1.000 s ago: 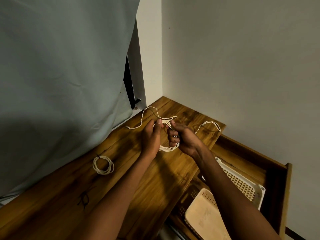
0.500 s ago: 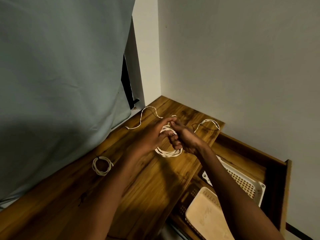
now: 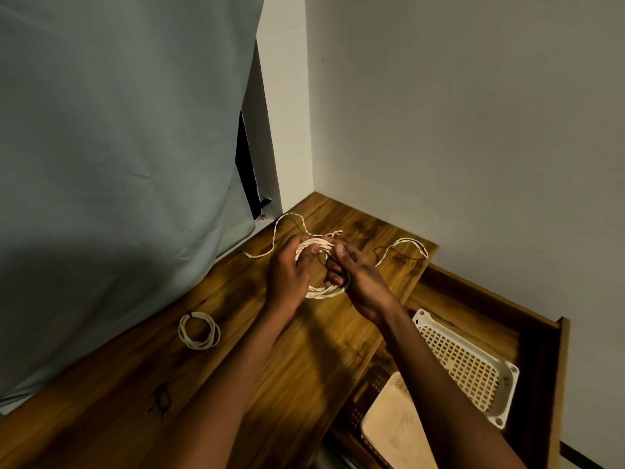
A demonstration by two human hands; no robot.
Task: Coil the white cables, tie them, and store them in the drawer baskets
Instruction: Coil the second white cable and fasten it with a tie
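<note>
Both hands hold a partly wound coil of white cable (image 3: 323,292) above the wooden desktop (image 3: 297,360). My left hand (image 3: 287,272) grips the coil's left side, fingers curled through the loops. My right hand (image 3: 355,275) grips its right side. One loose cable tail (image 3: 270,252) trails left over the desk, another loose cable loop (image 3: 407,243) lies to the right near the desk's edge. A finished tied coil (image 3: 199,330) lies flat on the desk at the left. The open drawer (image 3: 554,367) at the right holds a white perforated basket (image 3: 473,367).
A grey curtain (image 3: 118,164) hangs along the desk's left side. Walls (image 3: 456,130) close off the back and right corner. A beige basket (image 3: 395,428) sits in the drawer in front of the white one, partly behind my right forearm.
Both hands have shifted on the coil: the left hand turned and took the loops' left side, and the coil has opened wider between the hands.
</note>
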